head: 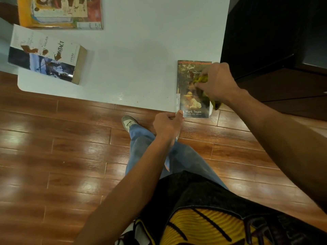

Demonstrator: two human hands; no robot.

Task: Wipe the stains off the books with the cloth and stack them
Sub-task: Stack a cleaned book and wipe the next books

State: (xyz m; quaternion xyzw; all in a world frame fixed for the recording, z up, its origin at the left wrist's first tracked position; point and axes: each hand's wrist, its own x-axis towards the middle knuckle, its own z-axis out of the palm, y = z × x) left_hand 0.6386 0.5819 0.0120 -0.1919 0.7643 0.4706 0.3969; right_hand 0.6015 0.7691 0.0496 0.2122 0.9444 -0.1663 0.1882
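A dark Mark Twain paperback (190, 101) lies at the near right corner of the white table (141, 59), overhanging its edge a little. My left hand (168, 123) pinches the book's near left corner. My right hand (217, 82) grips a bunched yellow-green cloth (200, 79) and presses it on the upper part of the cover. A white paperback titled Contact (46, 53), with brown stains on its cover, lies at the table's left end. At the far left, a pile of stained books (60, 12) sits partly out of view.
Glossy wooden floor (62, 147) runs below the table's near edge. A dark cabinet (274, 41) stands right of the table. My legs and one shoe (128, 122) are under the near edge.
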